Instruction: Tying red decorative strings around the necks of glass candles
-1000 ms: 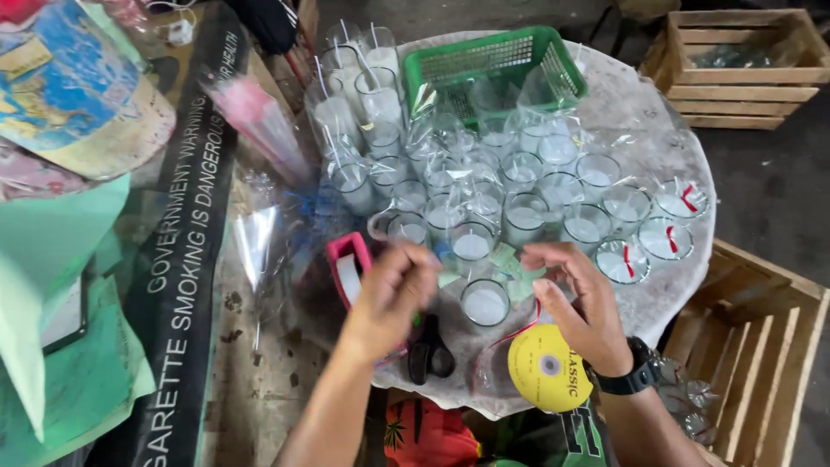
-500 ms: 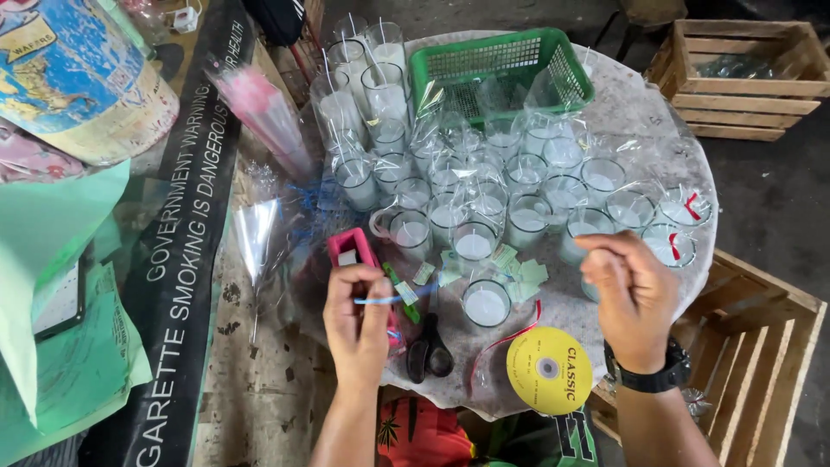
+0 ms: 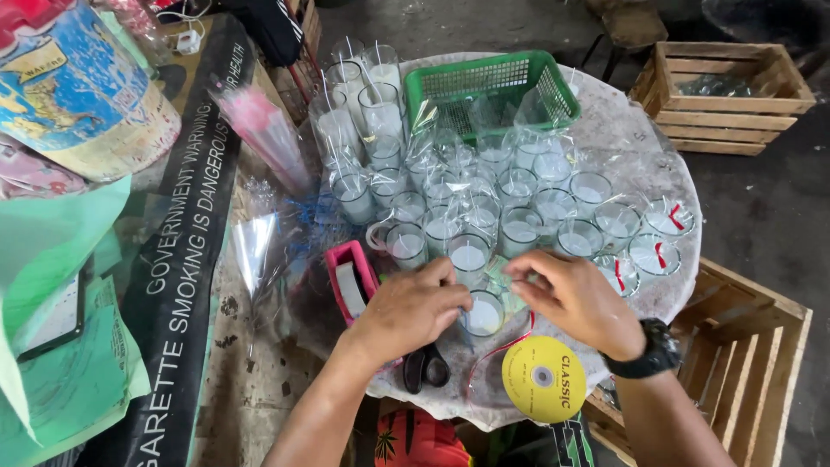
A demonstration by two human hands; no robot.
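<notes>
Both hands pinching, seemingly wrap, over candle glass, near crowded table edge

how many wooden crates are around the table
2. One slatted wooden crate sits on the floor at the top right, beyond the round white table. The other wooden crate stands at the table's lower right, beside the right hand. Others may be hidden.
</notes>
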